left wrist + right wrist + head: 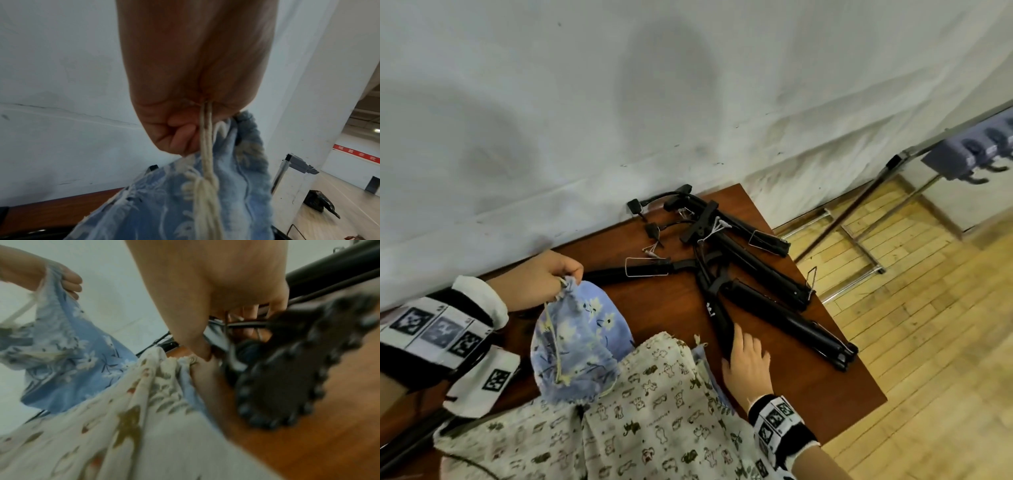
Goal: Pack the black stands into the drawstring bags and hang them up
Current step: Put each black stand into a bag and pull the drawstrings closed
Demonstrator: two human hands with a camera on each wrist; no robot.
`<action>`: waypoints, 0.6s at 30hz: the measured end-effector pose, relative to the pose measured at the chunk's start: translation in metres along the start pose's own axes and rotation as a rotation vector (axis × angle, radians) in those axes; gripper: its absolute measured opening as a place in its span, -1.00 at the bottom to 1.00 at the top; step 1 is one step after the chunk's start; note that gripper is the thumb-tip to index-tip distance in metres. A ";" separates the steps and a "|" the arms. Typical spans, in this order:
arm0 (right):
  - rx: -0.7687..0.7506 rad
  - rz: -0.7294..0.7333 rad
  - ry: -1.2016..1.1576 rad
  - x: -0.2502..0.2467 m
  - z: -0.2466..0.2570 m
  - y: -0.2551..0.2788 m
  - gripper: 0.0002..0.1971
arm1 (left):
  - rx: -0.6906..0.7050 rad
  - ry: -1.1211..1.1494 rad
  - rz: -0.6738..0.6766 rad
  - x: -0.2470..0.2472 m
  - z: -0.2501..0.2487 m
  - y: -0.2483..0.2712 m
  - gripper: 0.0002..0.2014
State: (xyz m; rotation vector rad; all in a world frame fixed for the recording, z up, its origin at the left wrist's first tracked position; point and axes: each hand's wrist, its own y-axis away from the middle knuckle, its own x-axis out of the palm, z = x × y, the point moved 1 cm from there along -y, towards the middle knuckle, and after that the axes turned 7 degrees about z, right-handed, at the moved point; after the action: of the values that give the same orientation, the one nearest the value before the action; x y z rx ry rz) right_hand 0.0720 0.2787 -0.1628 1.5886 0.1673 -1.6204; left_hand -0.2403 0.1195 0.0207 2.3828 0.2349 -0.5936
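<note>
On my left hand (541, 279) side I wear a white cuffed sleeve (482, 301) and a black wristband with white square-coded marker panels (438, 334). At five o'clock, my right hand (748, 365) has a matching black-and-white coded fabric wristband (779, 428), frayed white along its edges.

The brown wooden table (674, 301) stands against a white wall. Black stands (756, 274) lie on it. A cream animal-print bag (654, 411) lies there too.

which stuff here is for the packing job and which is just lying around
For the job:
- blue floral drawstring bag, pinched by left hand
- cream animal-print drawstring bag
- black folded metal stands, right hand on one

Lying about:
- grey hook rack
- black bag on floor
</note>
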 end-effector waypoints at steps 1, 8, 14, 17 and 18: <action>-0.046 -0.028 -0.006 -0.006 -0.005 -0.002 -0.39 | 0.003 -0.004 0.007 0.000 -0.001 -0.002 -0.53; 0.026 -0.178 0.016 -0.057 -0.063 -0.044 -0.34 | 0.005 -0.004 0.027 -0.004 -0.004 -0.011 -0.46; 0.015 0.050 0.085 -0.043 -0.076 -0.042 -0.46 | -0.014 -0.009 0.014 -0.006 -0.006 -0.011 -0.44; -0.050 0.120 -0.068 -0.028 -0.068 -0.025 -0.56 | -0.014 0.011 0.010 -0.009 -0.004 -0.009 -0.43; -0.064 0.143 -0.115 -0.024 -0.065 -0.021 -0.58 | -0.019 0.021 0.008 -0.011 -0.003 -0.008 -0.43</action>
State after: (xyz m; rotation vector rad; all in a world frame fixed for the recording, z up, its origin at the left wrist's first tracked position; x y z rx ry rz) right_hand 0.1047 0.3435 -0.1636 1.4225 0.0428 -1.5741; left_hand -0.2508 0.1274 0.0238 2.3717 0.2392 -0.5601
